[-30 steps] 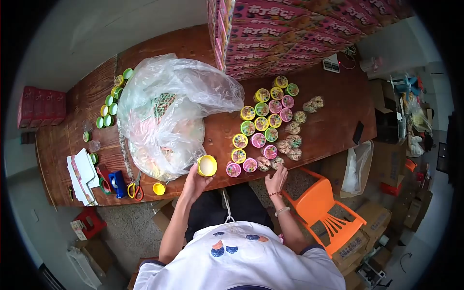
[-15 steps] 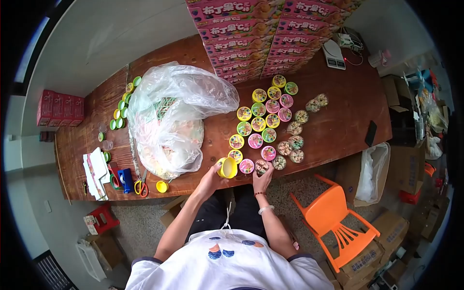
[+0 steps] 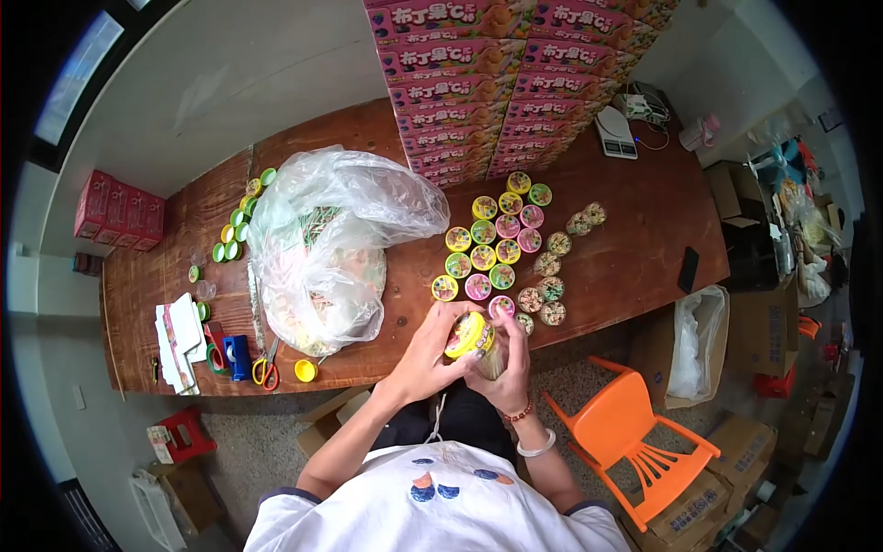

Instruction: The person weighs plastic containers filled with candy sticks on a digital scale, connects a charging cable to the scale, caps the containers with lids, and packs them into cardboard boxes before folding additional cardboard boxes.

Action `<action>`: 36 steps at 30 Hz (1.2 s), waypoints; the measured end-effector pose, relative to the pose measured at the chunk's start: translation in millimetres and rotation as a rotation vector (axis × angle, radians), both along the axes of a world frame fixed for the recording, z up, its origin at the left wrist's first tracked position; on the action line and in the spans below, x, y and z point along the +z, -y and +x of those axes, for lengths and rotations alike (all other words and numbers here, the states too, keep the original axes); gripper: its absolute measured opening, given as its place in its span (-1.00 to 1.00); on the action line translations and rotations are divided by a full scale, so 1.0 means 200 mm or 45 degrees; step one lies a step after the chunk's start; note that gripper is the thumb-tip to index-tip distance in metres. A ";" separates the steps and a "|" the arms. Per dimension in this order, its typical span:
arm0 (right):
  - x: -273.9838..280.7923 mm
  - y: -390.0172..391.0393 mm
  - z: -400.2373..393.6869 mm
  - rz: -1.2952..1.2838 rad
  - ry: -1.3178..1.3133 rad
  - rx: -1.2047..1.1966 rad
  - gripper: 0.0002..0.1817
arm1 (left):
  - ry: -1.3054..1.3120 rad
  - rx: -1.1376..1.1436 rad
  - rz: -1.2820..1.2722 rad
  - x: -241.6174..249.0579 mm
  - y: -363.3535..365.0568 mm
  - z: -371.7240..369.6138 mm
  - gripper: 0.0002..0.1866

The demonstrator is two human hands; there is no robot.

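In front of my body, my left hand (image 3: 425, 357) has its fingers around a yellow lid (image 3: 465, 335) with a printed label. The lid sits over the mouth of a clear jar (image 3: 495, 361), tilted toward me. Wrapped round the jar's side is my right hand (image 3: 508, 385), which hides part of it. Just beyond my hands stand rows of jars with yellow, green and pink lids, among them a pink-lidded jar (image 3: 478, 287). Several open jars (image 3: 553, 314) with colourful contents stand to the right.
A large clear plastic bag (image 3: 317, 262) of colourful pieces covers the table's middle left. Scissors (image 3: 266, 370), a blue tape dispenser (image 3: 237, 357) and a yellow lid (image 3: 305, 371) lie near the front edge. Pink boxes (image 3: 460, 87) are stacked behind. An orange chair (image 3: 614, 405) stands at right.
My right hand has lifted a jar from the table toward me. My left hand has brought the yellow lid onto it, turned label side up. The head view has shifted slightly.
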State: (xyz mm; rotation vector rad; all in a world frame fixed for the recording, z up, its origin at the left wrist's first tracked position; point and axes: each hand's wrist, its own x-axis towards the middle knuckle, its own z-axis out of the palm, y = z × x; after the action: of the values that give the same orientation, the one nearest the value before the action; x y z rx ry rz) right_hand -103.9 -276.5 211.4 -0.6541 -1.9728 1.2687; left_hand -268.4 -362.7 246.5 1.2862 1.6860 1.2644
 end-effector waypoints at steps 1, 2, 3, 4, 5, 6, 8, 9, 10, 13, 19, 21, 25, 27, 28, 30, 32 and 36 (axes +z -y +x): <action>0.03 0.02 -0.03 -0.186 -0.109 0.046 0.13 | -0.047 0.020 -0.048 0.05 0.03 -0.03 -0.32; 0.03 0.01 -0.04 -0.034 -0.024 0.094 0.15 | -0.170 0.004 -0.154 0.13 0.06 -0.06 -0.39; 0.05 0.01 -0.05 0.107 -0.034 0.128 0.02 | -0.203 0.038 -0.180 0.14 0.08 -0.06 -0.40; 0.08 0.01 -0.06 0.249 -0.042 0.161 -0.10 | -0.232 0.073 -0.206 0.14 0.11 -0.06 -0.41; 0.10 0.02 -0.08 0.459 -0.043 0.189 -0.14 | -0.259 0.111 -0.230 0.14 0.13 -0.05 -0.43; 0.11 0.02 -0.09 0.505 -0.057 0.189 -0.14 | -0.115 0.170 -0.138 0.12 0.13 -0.03 -0.45; 0.15 0.05 -0.12 0.476 -0.058 0.157 -0.14 | -0.158 0.213 -0.055 0.13 0.14 -0.03 -0.45; 0.16 0.05 -0.13 0.317 -0.067 0.219 -0.13 | -0.180 0.233 -0.012 0.15 0.14 -0.04 -0.45; 0.17 0.05 -0.13 0.153 -0.071 0.276 -0.12 | -0.213 0.218 0.006 0.17 0.15 -0.05 -0.45; 0.00 0.05 -0.08 -1.342 -0.284 0.633 -0.41 | -0.099 0.001 0.256 0.10 0.19 -0.11 -0.44; 0.17 0.19 -0.11 -0.415 -0.374 0.305 -0.23 | 0.204 0.336 0.102 0.07 0.23 -0.01 -0.49; 0.15 0.21 -0.08 -0.481 -0.079 0.229 -0.51 | 0.037 0.343 0.105 0.03 0.25 0.00 -0.49; 0.10 0.19 -0.10 -0.956 -0.231 0.244 -0.31 | -0.062 0.276 -0.010 0.08 0.26 -0.05 -0.50; 0.11 0.21 -0.12 -0.207 -0.101 0.132 -0.26 | 0.085 0.410 -0.040 0.02 0.23 -0.05 -0.51; 0.08 0.20 -0.11 0.142 0.040 0.089 -0.29 | 0.131 0.439 -0.059 0.00 0.23 -0.04 -0.51; 0.01 0.19 -0.09 -1.322 0.017 0.273 -0.37 | -0.126 0.377 0.000 0.01 0.21 -0.04 -0.51; -0.19 0.03 -0.06 -1.996 -0.151 0.820 -0.29 | -0.477 0.225 0.075 0.07 0.19 -0.05 -0.50; 0.05 0.21 -0.09 -0.327 -0.113 0.162 -0.40 | 0.377 0.460 -0.054 -0.08 0.14 0.01 -0.48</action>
State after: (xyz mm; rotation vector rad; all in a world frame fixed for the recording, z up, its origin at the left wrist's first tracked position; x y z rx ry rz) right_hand -121.8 -318.2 221.7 -0.5897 -1.8194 1.6195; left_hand -266.5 -391.1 230.3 0.7424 1.7614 1.5306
